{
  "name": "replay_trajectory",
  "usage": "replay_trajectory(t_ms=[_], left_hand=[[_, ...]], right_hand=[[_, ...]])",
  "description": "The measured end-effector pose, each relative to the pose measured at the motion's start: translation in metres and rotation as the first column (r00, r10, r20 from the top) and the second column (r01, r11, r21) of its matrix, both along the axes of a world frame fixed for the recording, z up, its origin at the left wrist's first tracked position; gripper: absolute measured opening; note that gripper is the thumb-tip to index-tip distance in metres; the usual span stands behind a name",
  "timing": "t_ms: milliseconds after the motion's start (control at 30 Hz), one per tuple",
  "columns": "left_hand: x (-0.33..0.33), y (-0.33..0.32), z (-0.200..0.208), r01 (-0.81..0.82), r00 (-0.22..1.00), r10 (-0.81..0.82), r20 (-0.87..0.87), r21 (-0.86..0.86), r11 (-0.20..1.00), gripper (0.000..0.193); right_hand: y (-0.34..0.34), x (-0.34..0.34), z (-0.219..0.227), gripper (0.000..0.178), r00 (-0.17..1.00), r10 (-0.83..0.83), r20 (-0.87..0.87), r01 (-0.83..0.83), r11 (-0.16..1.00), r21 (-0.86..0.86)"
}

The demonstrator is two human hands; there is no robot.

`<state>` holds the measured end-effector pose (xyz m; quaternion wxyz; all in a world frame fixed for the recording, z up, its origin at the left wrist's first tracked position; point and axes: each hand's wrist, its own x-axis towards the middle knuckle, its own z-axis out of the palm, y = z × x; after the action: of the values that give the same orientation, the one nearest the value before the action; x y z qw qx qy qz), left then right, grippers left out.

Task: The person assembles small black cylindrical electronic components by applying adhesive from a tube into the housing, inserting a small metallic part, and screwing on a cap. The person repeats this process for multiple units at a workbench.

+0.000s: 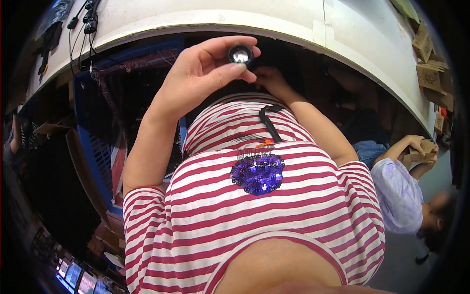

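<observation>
My left hand (198, 73) is raised near the table edge, thumb and fingers closed around a small black flashlight (241, 56). Its round, shiny lens end faces up toward me. Just beyond and lower, my right hand (272, 82) is in shadow beside the left fingertips. Its fingers look curled together, and what they hold, if anything, is lost in the dark. A black strap or cord (267, 125) lies across my red-and-white striped shirt (210, 215), above a purple sequin patch (259, 174).
A pale table (284, 19) curves across the front, with black cables (89, 19) hanging over its left side. Below on the left stands a blue plastic crate (93, 157). Small cardboard boxes (433, 81) sit at right, where another person (399, 191) holds a cardboard piece (418, 151).
</observation>
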<state>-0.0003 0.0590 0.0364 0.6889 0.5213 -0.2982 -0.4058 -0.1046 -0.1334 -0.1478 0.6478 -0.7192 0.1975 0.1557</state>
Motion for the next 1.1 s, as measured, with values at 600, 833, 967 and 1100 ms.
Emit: replay_trajectory(t_ms=[600, 833, 967, 1100], left_hand=[[0.020, 0.007, -0.004, -0.410, 0.907, 0.365, -0.210, -0.249, 0.877, 0.065], [0.018, 0.003, -0.002, -0.430, 0.899, 0.352, -0.262, -0.370, 0.823, 0.063], [0.021, 0.004, -0.004, -0.440, 0.898, 0.395, -0.195, -0.417, 0.795, 0.064], [0.044, 0.017, -0.002, -0.480, 0.869, 0.464, -0.171, -0.513, 0.712, 0.061]], right_hand=[[0.061, 0.028, 0.096, 0.022, 0.915, 0.338, 0.222, -0.390, 0.880, 0.269], [0.075, 0.027, 0.112, 0.029, 0.918, 0.333, 0.216, -0.393, 0.841, 0.371], [0.081, 0.029, 0.120, 0.031, 0.918, 0.328, 0.221, -0.393, 0.818, 0.420], [0.064, 0.059, 0.171, 0.039, 0.844, 0.501, 0.191, -0.436, 0.849, -0.298]])
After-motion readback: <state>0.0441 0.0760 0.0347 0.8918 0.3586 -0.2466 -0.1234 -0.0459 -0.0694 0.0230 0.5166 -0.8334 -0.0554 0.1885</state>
